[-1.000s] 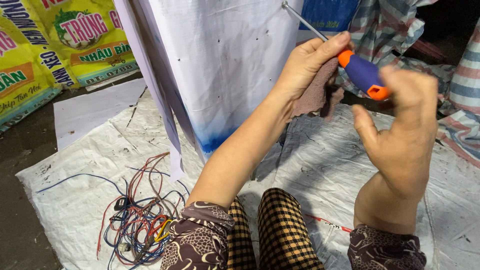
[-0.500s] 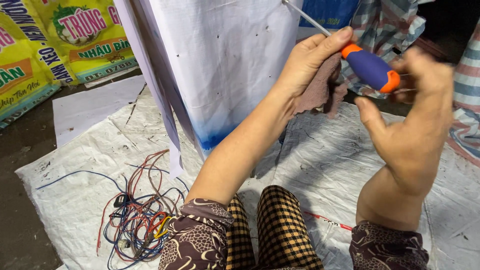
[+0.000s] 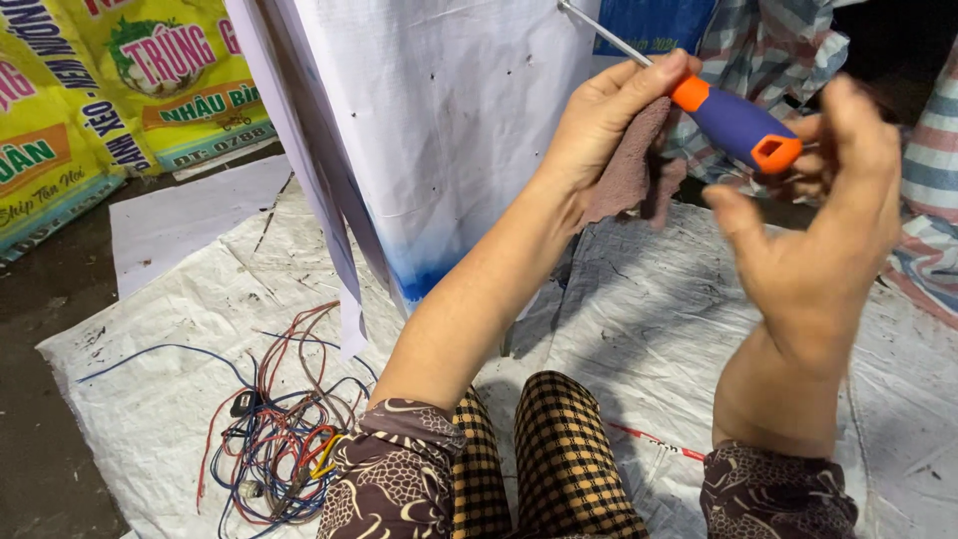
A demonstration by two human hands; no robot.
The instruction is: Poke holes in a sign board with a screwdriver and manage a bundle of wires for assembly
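I had the left hand [image 3: 609, 125] raised on an outstretched forearm, fingers curled and thumb pressed forward in a pinch. My right hand [image 3: 818, 240] stood upright beside it, wrist bent, fingers loosely curved and slightly blurred, palm facing left.

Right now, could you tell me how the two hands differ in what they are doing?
The left hand pinches the screwdriver near the collar of its handle and holds a brownish rag; the right hand is open behind the handle's butt, gripping nothing. The left hand looks sharp, the right hand blurred. Both are bare and raised.
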